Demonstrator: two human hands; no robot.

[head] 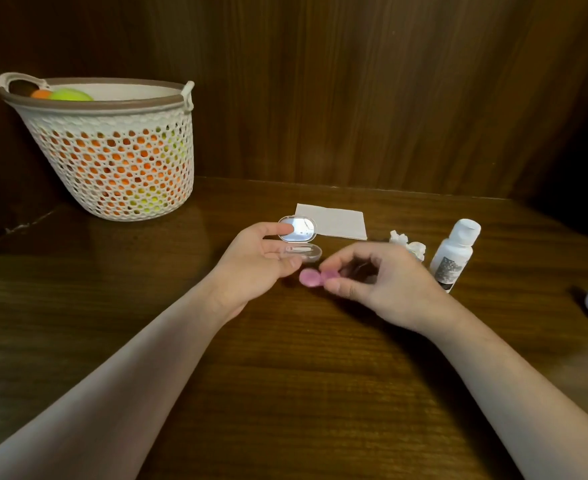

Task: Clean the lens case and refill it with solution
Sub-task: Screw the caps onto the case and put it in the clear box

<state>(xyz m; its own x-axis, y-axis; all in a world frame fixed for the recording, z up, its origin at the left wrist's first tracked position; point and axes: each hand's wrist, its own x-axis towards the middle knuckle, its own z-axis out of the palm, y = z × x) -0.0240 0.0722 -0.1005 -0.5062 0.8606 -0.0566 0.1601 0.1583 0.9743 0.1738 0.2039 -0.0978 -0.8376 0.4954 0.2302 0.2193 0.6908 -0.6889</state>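
Hands hold case, insert mid-table

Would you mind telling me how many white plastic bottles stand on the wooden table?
1: the white plastic bottle stands right of the crumpled tissue; none else shows.

It looked like a corner of somebody's home. A dark wooden surface ran back to wood-panelled walls, and a white mesh basket full of orange and yellow-green balls stood on it near a folded tissue and a small white bottle.
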